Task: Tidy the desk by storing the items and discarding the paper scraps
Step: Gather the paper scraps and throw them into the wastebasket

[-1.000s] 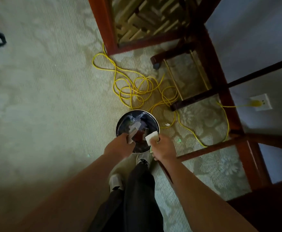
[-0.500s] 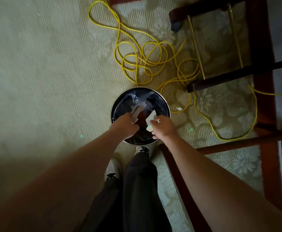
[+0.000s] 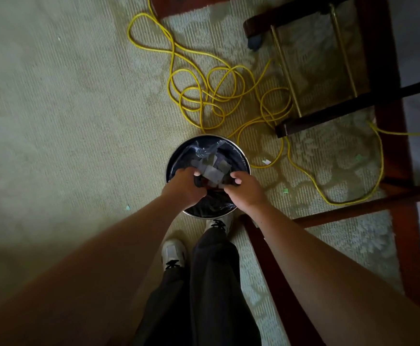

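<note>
A round metal trash bin (image 3: 248,163) with a dark plastic liner stands on the carpet just in front of my feet. Several grey paper scraps (image 3: 212,174) are inside it, blurred, between my two hands. My left hand (image 3: 185,187) is over the bin's left side with its fingers curled down and its thumb beside the scraps; whether it still grips any is unclear. My right hand (image 3: 246,190) hovers above the right side, thumb out, with nothing visible in it.
A yellow cord (image 3: 199,96) lies coiled on the carpet behind the bin and runs off to the right. Dark wooden furniture legs (image 3: 328,113) and a rail (image 3: 276,268) stand at right. Small loose scraps (image 3: 266,161) dot the carpet. My shoe (image 3: 172,253) is below the bin.
Both hands have moved over the middle of the bin. The white scrap has left my right hand, and more grey pieces now show between the hands. The view has closed in on the bin.
</note>
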